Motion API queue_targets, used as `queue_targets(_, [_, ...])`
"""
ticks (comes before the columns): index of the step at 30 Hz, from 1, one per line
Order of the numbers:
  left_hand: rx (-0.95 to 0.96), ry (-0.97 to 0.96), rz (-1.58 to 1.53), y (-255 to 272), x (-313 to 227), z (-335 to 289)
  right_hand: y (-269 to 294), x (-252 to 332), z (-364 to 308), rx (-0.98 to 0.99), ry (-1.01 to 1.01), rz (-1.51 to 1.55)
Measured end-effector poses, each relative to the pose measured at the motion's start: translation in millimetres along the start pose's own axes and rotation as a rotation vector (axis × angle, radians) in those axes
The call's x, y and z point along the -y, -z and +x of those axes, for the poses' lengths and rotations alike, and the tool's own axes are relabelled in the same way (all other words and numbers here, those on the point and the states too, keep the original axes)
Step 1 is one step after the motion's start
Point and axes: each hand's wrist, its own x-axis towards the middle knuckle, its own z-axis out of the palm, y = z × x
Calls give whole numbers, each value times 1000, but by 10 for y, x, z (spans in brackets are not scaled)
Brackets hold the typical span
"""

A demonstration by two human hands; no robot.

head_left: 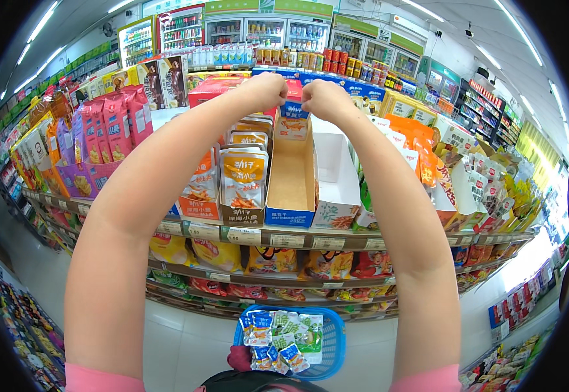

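Both my arms reach forward over the shelf. My left hand (268,89) is closed at the upper left corner of a blue-edged cardboard display box (291,176). My right hand (327,100) pinches near the upper right corner of the same box's raised back flap. The fingertips are small and partly hidden. Bare brown card shows along most of the box's inside, with some packets (293,128) at its far end. Left of it stands a box of orange-and-silver fish snack pouches (243,178). To the right is a white-lined carton (337,171).
A blue plastic basket (341,343) on the floor below holds blue-and-white and green-and-white packets. Pink snack bags (116,124) stand at left, orange bags (416,140) at right. Bagged snacks (271,259) fill lower shelves. Drink coolers (265,32) line the back.
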Motion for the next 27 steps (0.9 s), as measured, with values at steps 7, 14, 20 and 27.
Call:
queue_targets(7, [182,2,178,-277,25,158,-298,-41,241,140,-40,-136])
queue_targets(14, [-56,13,356,-341,-18,83,-438,19,89,-240,57,-349])
queue_targets(20, [-211,-93,435,-204,6,26,-391,61,50,-286,144,-334])
queue_targets(27, [-356,-321,32,129,-558,-321,163,223,-728,-370,149,-290])
